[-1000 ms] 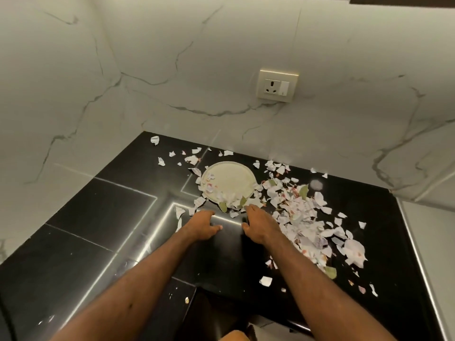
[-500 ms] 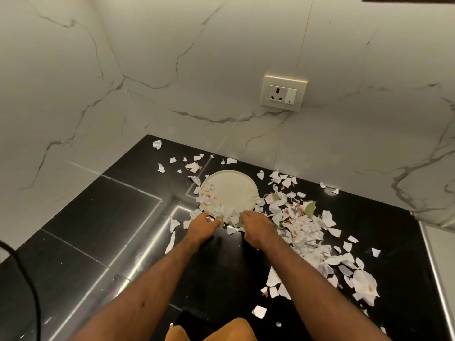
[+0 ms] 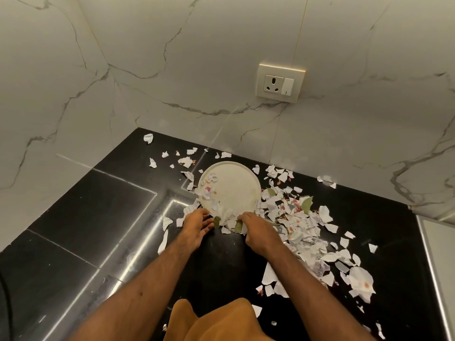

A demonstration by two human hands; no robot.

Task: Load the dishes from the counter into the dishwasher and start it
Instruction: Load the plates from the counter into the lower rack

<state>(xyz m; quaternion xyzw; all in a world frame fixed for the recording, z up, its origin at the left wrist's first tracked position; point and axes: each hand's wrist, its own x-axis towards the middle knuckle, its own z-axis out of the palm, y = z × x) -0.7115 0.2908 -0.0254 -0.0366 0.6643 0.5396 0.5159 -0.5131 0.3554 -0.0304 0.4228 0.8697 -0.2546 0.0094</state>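
A round cream plate (image 3: 234,185) lies flat on the black counter (image 3: 98,217) near the back wall, with torn paper scraps on its left and near parts. My left hand (image 3: 195,226) rests at the plate's near-left rim, fingers loosely bent and touching the scraps. My right hand (image 3: 256,230) lies at the near-right rim with its fingers pressed into a heap of paper scraps (image 3: 231,217) between both hands. Whether either hand holds the plate's rim is hidden by the paper.
Many torn paper pieces (image 3: 302,230) and a few green leaves (image 3: 306,204) litter the counter right of the plate, some also behind it. A wall socket (image 3: 279,82) sits on the marble backsplash. A light panel edge (image 3: 435,267) borders the counter on the right.
Both hands have moved forward to the plate's near rim, pushing scraps toward it. The view has drawn closer to the counter.
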